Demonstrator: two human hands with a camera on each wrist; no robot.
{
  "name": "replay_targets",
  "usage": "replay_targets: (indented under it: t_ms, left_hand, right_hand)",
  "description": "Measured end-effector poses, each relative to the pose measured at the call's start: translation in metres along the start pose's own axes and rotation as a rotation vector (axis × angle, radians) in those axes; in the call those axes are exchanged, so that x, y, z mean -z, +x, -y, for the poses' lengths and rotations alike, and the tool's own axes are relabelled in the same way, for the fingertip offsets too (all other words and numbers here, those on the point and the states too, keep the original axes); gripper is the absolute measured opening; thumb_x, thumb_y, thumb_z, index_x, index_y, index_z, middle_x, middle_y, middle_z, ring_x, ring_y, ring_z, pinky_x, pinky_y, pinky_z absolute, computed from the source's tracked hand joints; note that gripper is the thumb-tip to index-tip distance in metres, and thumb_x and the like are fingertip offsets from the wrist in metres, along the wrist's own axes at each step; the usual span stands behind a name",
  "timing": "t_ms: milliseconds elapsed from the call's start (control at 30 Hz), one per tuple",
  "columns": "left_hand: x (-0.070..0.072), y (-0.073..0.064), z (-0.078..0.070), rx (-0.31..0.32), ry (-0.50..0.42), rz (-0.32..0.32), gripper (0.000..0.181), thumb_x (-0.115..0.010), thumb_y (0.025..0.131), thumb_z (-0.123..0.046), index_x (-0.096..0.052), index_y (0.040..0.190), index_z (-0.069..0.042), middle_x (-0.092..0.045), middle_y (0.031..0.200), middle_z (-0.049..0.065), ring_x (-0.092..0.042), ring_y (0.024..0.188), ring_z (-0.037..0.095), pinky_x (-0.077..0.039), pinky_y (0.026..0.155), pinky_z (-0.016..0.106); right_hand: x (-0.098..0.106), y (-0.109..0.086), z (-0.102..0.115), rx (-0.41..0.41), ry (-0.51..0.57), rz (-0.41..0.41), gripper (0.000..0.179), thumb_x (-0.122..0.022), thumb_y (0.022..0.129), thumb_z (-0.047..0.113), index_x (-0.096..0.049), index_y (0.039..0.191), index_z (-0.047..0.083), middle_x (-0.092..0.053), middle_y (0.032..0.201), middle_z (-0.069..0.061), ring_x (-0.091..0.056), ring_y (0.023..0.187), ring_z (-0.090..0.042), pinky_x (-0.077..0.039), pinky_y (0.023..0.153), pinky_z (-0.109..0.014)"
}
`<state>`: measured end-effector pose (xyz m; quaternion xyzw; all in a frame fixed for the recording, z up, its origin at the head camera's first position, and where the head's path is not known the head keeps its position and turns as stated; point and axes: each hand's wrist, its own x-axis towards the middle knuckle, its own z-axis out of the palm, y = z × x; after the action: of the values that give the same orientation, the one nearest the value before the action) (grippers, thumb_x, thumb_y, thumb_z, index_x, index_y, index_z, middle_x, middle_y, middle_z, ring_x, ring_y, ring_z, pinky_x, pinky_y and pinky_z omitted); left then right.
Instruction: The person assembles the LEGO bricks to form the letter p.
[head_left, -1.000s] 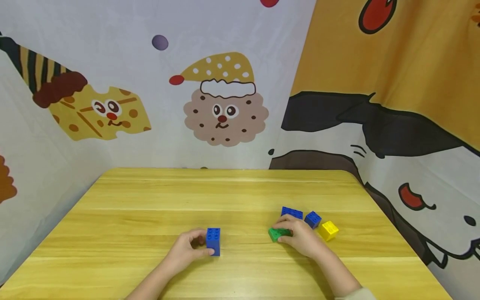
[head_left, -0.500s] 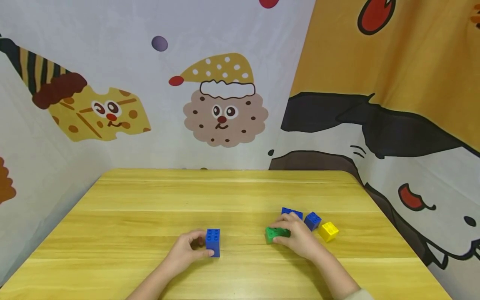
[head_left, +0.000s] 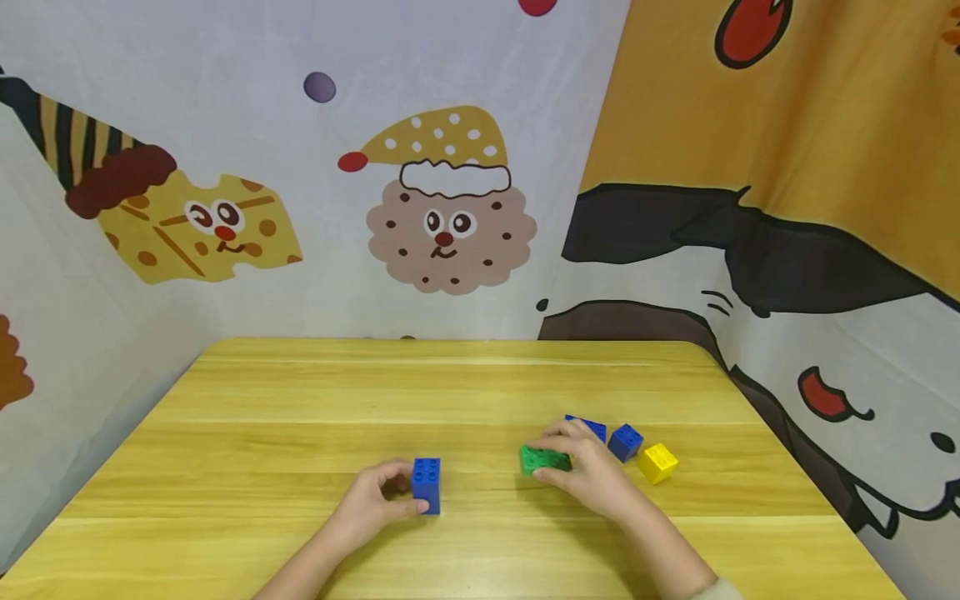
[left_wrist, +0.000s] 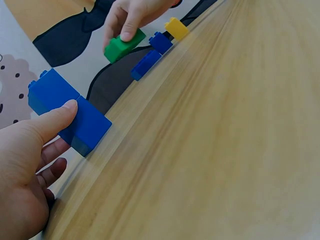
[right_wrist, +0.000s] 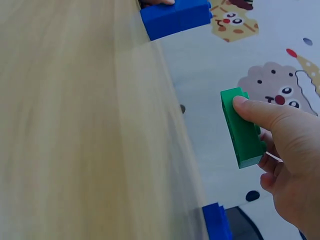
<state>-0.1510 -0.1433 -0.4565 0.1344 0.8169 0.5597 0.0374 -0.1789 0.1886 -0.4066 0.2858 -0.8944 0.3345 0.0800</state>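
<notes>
My left hand grips a blue stack of two building bricks that stands upright on the table. In the left wrist view the thumb presses the side of the blue stack near the seam between the two bricks. My right hand pinches a long green building brick to the right of that stack. The right wrist view shows the green brick raised off the tabletop, thumb on one side, with its studs turned partly toward the fingers.
Behind the right hand lies a long blue brick, partly covered by the fingers. Beside it are a small blue brick and a yellow brick. The wooden table ends at a cartoon-print cloth.
My right hand has lifted the green brick and carried it slightly left, turning it. My left hand and the blue stack stay where they were.
</notes>
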Motion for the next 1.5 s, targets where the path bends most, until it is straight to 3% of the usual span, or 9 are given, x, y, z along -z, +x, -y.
replay_targets:
  t_ms: [233,800,1500]
  left_hand:
    - [-0.001,0.000,0.000,-0.007,-0.001,-0.001,0.041,-0.083,0.075,-0.022,-0.067,0.108,-0.004,-0.062,0.092,0.003,-0.053,0.088,0.024,-0.046,0.075,0.030]
    - [0.000,0.000,0.000,0.002,0.006,-0.001,0.044,-0.083,0.075,-0.024,-0.066,0.110,-0.004,-0.063,0.093,0.002,-0.054,0.088,0.023,-0.046,0.076,0.030]
    - [0.000,0.000,0.000,-0.047,0.036,-0.005,0.041,-0.082,0.076,-0.023,-0.067,0.109,-0.005,-0.062,0.089,0.001,-0.053,0.087,0.023,-0.045,0.076,0.031]
  right_hand:
    - [0.001,0.006,0.015,0.041,0.001,-0.028,0.035,-0.080,0.078,0.021,-0.071,0.112,0.021,-0.057,0.110,0.013,-0.049,0.103,-0.011,-0.048,0.079,-0.033]
    - [-0.010,0.027,0.060,0.055,0.149,-0.009,0.034,-0.079,0.080,0.017,-0.071,0.114,0.017,-0.055,0.111,0.013,-0.047,0.104,-0.013,-0.049,0.078,-0.030]
    - [-0.037,0.043,0.087,0.189,0.197,-0.004,0.034,-0.079,0.079,0.014,-0.071,0.113,0.014,-0.056,0.109,0.010,-0.047,0.102,-0.012,-0.047,0.079,-0.028]
